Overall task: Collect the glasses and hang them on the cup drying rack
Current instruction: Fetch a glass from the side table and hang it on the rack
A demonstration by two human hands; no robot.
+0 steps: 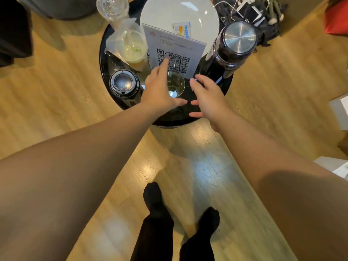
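A clear drinking glass (176, 84) stands upright near the front of a small round black table (177, 117). My left hand (160, 89) is spread open just left of the glass, with the index finger stretched past its rim and the thumb curving below it. My right hand (209, 98) hovers open to the right of the glass, fingers apart, not touching it. The glass sits between both hands. No cup drying rack is in view.
On the table stand a black lidded coffee cup (123, 85), a plastic cup in a bag (131, 48), a QR-code sign (174, 49), a white plate (178, 14) and a dark steel-lidded bottle (233, 46). A clear plastic cup (113, 6) stands at the back left. Wooden floor surrounds the table.
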